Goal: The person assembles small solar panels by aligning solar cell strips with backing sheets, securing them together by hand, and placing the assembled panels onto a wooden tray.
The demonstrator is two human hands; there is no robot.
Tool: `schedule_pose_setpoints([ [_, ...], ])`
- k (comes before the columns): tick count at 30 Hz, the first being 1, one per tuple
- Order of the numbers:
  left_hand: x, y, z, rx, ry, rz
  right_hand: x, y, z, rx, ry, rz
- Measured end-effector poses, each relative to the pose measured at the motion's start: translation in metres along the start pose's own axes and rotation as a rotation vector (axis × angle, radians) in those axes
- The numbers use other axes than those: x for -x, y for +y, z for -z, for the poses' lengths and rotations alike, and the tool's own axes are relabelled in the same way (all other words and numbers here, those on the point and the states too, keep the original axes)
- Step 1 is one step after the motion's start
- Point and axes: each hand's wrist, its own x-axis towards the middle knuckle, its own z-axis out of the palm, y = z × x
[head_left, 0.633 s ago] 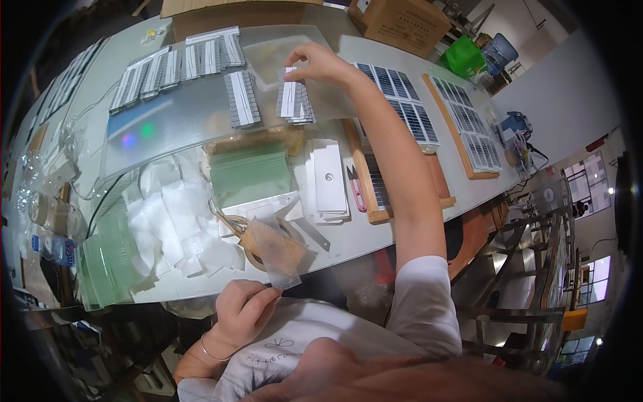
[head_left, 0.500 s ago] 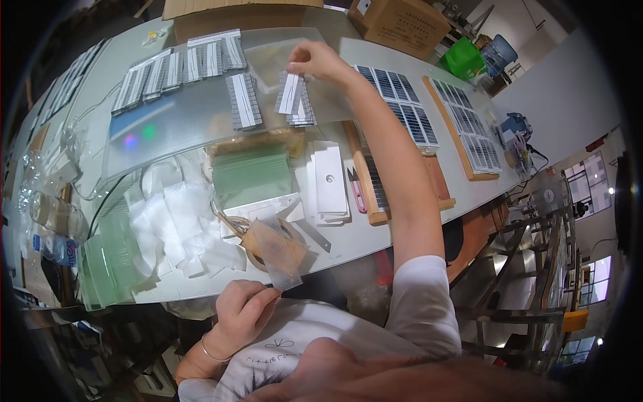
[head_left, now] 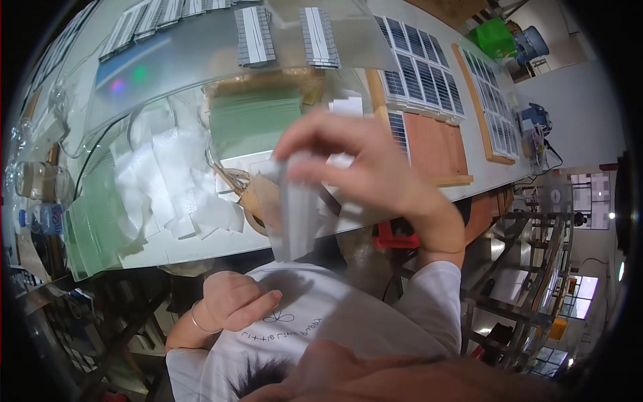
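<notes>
My right hand [head_left: 358, 159] is over the near edge of the white tabletop [head_left: 157, 251], thumb and fingers pinched on the upper end of a narrow grey-and-white strip [head_left: 299, 218]. The strip hangs down nearly upright from my grip, blurred, so I cannot make out its markings. It passes in front of a thin translucent sheet [head_left: 269, 201] and partly covers a tan piece [head_left: 250, 201] lying at the table edge. My left hand [head_left: 234, 301], with a silvery bangle [head_left: 199, 319] at the wrist, is loosely curled in front of my white shirt [head_left: 315, 298], apart from the strip; I cannot tell whether anything sits inside its fingers. Farther back, two stacks of grey-edged white strips, a left stack [head_left: 256, 40] and a right stack [head_left: 320, 40], lie side by side, apart, on a large translucent panel [head_left: 174, 70]. Nearer me are a stack of pale green sheets [head_left: 254, 120] and, to its left, a heap of crumpled white foam sheets [head_left: 174, 177]. Dark solar panels with white borders [head_left: 429, 74] lie to the right, beside a reddish-brown wooden board [head_left: 439, 144].
</notes>
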Motion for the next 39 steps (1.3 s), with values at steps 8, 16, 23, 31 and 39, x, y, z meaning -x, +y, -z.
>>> schedule_pose_setpoints([
  [8,-0.024,0.003,0.009,-0.149,0.199,0.325,0.008,0.003,-0.018,-0.158,-0.023,-0.024],
  [16,-0.052,-0.001,0.014,0.336,0.491,0.662,-0.013,-0.025,-0.053,0.01,-0.013,0.356],
  [23,0.019,0.021,0.076,0.277,0.69,0.971,-0.043,-0.032,-0.052,0.097,-0.375,0.332],
  [31,0.129,0.081,0.148,-0.071,1.195,0.953,-0.101,0.019,0.053,0.894,0.222,0.366],
  [39,0.294,0.085,0.189,-0.432,1.506,1.134,-0.138,0.133,0.164,0.872,0.052,0.119],
])
